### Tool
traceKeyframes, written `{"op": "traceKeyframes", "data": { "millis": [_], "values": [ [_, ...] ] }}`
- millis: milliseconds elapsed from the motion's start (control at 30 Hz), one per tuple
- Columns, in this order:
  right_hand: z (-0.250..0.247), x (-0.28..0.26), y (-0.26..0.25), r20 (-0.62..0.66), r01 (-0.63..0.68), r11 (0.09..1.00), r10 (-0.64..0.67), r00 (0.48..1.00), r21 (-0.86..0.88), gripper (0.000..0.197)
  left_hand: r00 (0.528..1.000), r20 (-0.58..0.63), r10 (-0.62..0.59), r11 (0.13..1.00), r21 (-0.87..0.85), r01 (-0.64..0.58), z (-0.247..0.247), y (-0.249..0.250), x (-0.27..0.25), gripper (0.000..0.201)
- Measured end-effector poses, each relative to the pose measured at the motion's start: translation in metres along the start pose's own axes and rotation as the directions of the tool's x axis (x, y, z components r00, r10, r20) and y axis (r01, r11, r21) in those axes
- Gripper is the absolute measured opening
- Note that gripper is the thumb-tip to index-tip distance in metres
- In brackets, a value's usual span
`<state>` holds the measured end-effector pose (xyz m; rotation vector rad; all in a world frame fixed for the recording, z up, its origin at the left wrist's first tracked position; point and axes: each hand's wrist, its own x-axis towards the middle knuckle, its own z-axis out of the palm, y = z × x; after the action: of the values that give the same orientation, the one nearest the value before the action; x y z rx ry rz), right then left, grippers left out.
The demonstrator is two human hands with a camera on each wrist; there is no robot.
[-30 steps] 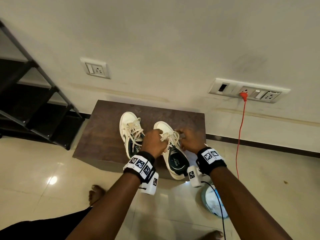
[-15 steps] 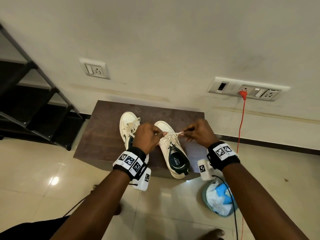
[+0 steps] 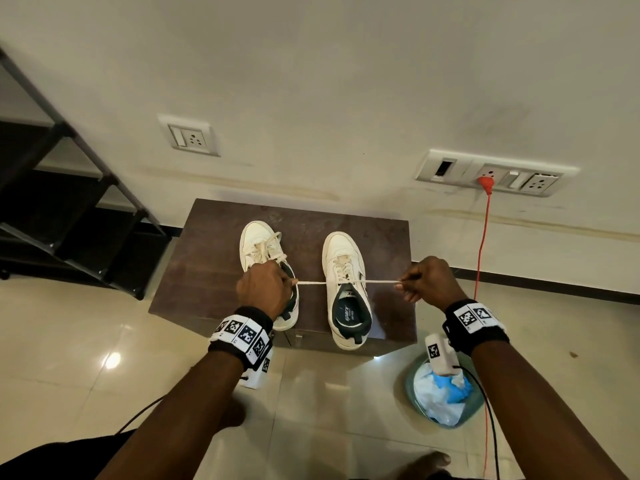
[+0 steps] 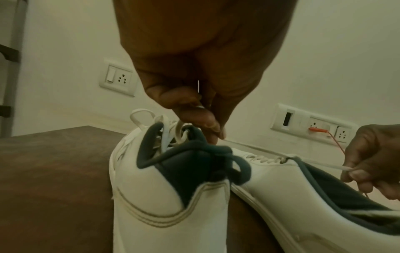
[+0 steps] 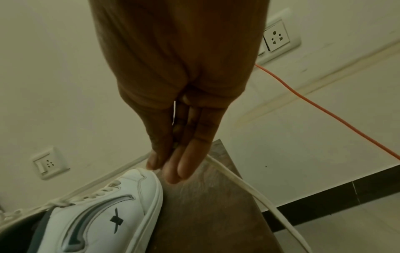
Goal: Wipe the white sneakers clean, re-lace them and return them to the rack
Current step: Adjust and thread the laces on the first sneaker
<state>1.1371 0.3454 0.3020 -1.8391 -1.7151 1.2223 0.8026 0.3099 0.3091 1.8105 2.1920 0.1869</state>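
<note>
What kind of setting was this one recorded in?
Most likely a room in a home, perhaps near an entryway: a tiled floor, a black shoe rack by the wall, wall sockets, and a low wooden stool holding the white sneakers.

I see a dark brown wooden stand on the tiled floor; two white sneakers, left and right, rest side by side on top.
</note>
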Motion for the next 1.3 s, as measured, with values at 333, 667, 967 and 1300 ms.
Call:
{"op": "traceKeyframes", "data": {
  "millis": [333,667,967,1300],
  "values": [
    [0.010,0.005,0.004,0.010,-0.004,0.997,0.004,1.000,-0.079,0.009,0.995,-0.068,0.076,0.996,0.048,-0.073,0.007,0.008,0.007,0.033],
    [0.062,0.012,-0.028,0.021,0.149,0.986,-0.147,0.989,-0.077,0.023,0.960,0.092,0.265,0.951,-0.191,-0.245,0.013,0.057,0.001,0.035],
    [0.070,0.015,-0.028,-0.059,0.185,0.980,-0.190,0.980,-0.079,0.004,0.943,0.145,0.301,0.940,-0.214,-0.267,0.019,0.053,0.015,0.011],
    [0.076,0.007,-0.014,-0.149,0.131,0.990,-0.137,0.979,-0.047,0.011,0.972,0.093,0.215,0.946,-0.266,-0.184,0.019,0.057,0.018,0.011]
  ]
}}
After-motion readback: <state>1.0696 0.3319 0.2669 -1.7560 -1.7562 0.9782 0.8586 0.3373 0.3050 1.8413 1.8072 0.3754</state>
